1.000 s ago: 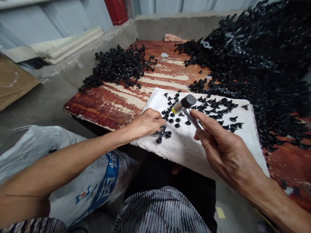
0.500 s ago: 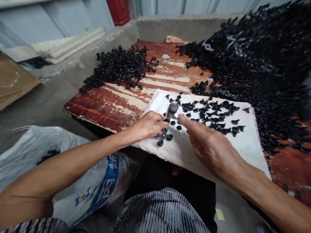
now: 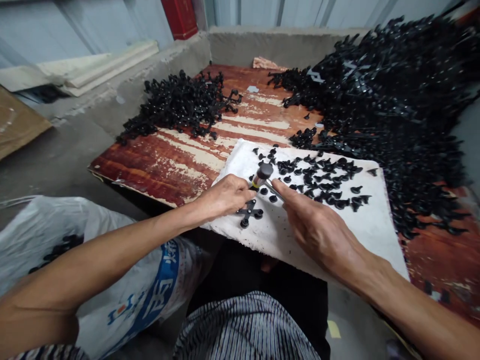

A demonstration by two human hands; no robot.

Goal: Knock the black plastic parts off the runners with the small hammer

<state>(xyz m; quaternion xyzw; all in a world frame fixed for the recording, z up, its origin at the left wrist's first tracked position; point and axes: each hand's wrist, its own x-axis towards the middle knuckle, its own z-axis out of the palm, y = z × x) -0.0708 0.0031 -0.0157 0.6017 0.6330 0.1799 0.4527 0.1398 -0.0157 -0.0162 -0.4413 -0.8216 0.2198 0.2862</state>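
Step in hand: hammer (image 3: pixel 264 171) work on black plastic parts laid out on a white mat (image 3: pixel 360 245). The right hand (image 3: pixel 317 225) is closed on the metal handle, with the rubber head held just above the mat and near the left hand (image 3: pixel 221 196). The left hand is curled, its fingertips (image 3: pixel 247 194) just above a black cross (image 3: pixel 249 212); whether it grips anything cannot be told, since the fingers hide what lies beneath them. The cross lies on the mat toward its near left corner. The next move calls for the head to stay clear of the left fingers. Count: one hammer, one cross, one mat, and several dozen small black studs (image 3: pixel 326 192) on the mat, too many for an exact figure. Two heaps of parts lie on a red weathered board (image 3: pixel 161 175): a smaller left heap (image 3: pixel 180 105) and a far larger right heap (image 3: pixel 386 100).
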